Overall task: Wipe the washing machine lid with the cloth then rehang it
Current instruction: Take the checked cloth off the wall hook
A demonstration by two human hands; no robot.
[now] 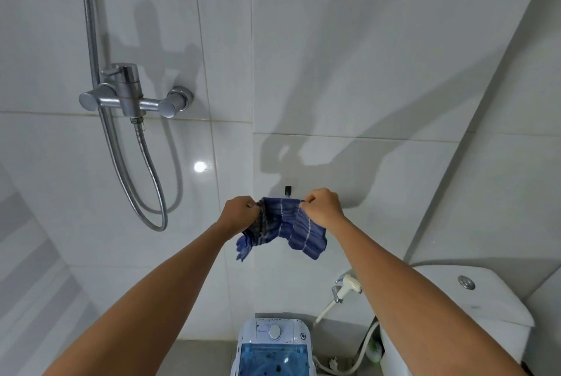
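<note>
A blue striped cloth (282, 225) is stretched between both hands against the white tiled wall. My left hand (238, 213) pinches its bunched left end. My right hand (323, 208) pinches the upper right corner, and the rest hangs down below. A small black wall hook (287, 190) sits just above the cloth's top edge, between the hands. Far below, the small white washing machine (273, 345) with its blue see-through lid (273, 360) stands on the floor.
A steel shower mixer (130, 97) with a looping metal hose (151, 193) is on the wall at left. A white toilet cistern (473, 296) stands at right, with a bidet sprayer (349, 286) and its hose beside it.
</note>
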